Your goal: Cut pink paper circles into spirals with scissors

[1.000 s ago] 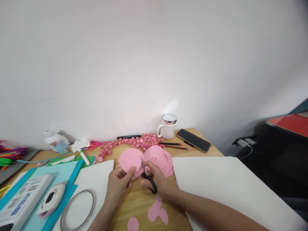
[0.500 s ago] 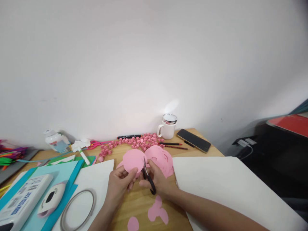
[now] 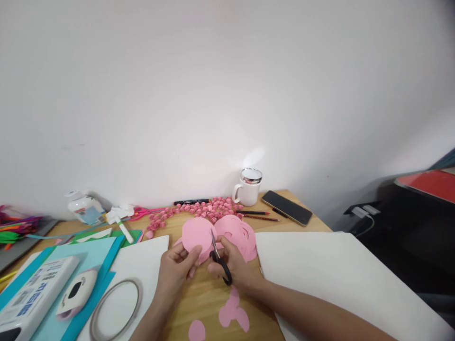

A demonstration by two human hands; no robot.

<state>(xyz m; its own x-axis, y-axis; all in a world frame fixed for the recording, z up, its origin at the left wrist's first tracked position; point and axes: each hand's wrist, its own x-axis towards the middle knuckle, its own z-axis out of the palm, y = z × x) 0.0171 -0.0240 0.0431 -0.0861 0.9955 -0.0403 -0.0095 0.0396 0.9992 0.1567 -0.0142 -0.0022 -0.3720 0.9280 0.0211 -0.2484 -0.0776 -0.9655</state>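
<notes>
My left hand (image 3: 176, 267) pinches the lower edge of a pink paper circle (image 3: 196, 233) held upright over the wooden table (image 3: 209, 300). My right hand (image 3: 232, 265) grips black-handled scissors (image 3: 219, 262), whose blades point up into the circle's right edge. Behind them lies a stack of cut pink circles (image 3: 240, 232). Pink paper scraps (image 3: 232, 311) lie on the table below my hands.
Small pink paper rolls (image 3: 194, 210) are strewn at the back, with a white mug (image 3: 248, 188), phone (image 3: 290, 207), pencils (image 3: 256, 214) and marker (image 3: 191, 202). White sheets lie at the right (image 3: 341, 279) and left (image 3: 142, 265). A paper punch (image 3: 76, 292), wire ring (image 3: 114, 308) and blue paper (image 3: 85, 258) are at left.
The pink circle has turned slightly in my left hand and the scissor blades have shifted a little along its edge. Both hands stay in the same place.
</notes>
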